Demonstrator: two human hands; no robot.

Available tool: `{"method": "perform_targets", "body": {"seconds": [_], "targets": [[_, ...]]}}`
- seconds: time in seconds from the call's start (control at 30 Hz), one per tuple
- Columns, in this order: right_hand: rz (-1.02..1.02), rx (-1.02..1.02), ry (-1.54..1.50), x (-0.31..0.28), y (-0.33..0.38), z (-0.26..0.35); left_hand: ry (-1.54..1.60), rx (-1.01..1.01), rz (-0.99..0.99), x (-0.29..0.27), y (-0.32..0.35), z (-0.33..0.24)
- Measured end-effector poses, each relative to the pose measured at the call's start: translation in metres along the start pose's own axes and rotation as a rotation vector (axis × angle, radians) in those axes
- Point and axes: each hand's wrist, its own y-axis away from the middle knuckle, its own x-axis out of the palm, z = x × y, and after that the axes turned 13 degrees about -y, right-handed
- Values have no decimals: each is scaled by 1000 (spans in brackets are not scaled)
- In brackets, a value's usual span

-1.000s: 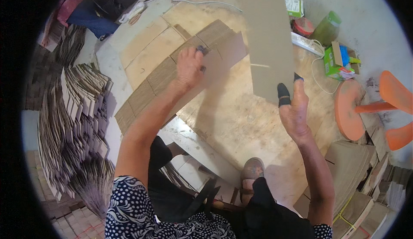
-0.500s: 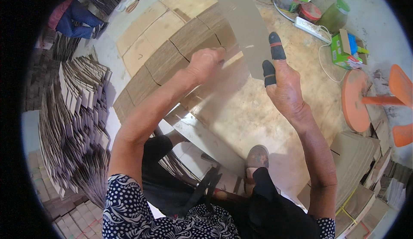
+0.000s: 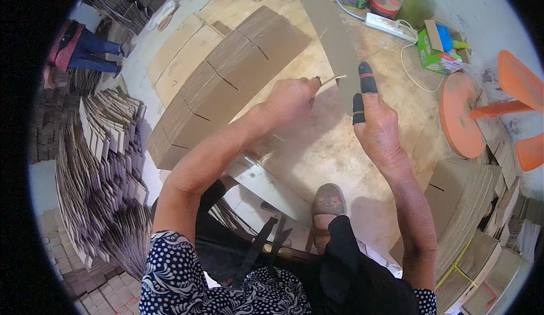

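My right hand, with dark covers on the thumb and a finger, grips the lower end of a long grey-brown cardboard strip. Short slits cut into that strip, and its far end runs out of view at the top. My left hand is closed beside it, slightly blurred. A thin pale sliver juts from its fingertips and reaches the strip's edge. Beyond my left forearm lies a long block of stacked cardboard strips with slits along its side.
Fanned cardboard pieces are heaped at left. An orange stool, more cardboard stacks, a green box, a power strip and a green jar stand at right. Another person is at the far left.
My left hand has moved right, away from the stacked block, toward the strip in my right hand. That strip has shifted slightly, and its slits now show. The view has also shifted a little.
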Motion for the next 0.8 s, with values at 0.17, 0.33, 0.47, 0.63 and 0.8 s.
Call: {"method": "perform_targets", "body": {"seconds": [0.17,0.33,0.47,0.63,0.8], "targets": [[65,85,167,-3,20,-22,94,23,-7,1,-7,-32],[113,141,211,-2,35,-45,109,42,181,18,-7,-48],[-39,45,168,-11,14,-33,615,-193,-52,24,0,12],[16,-175,162,-3,-24,-29,-7,-229,-227,9,16,91],[-4,-213,176,22,-65,-17,-314,-304,-343,20,23,141]]}}
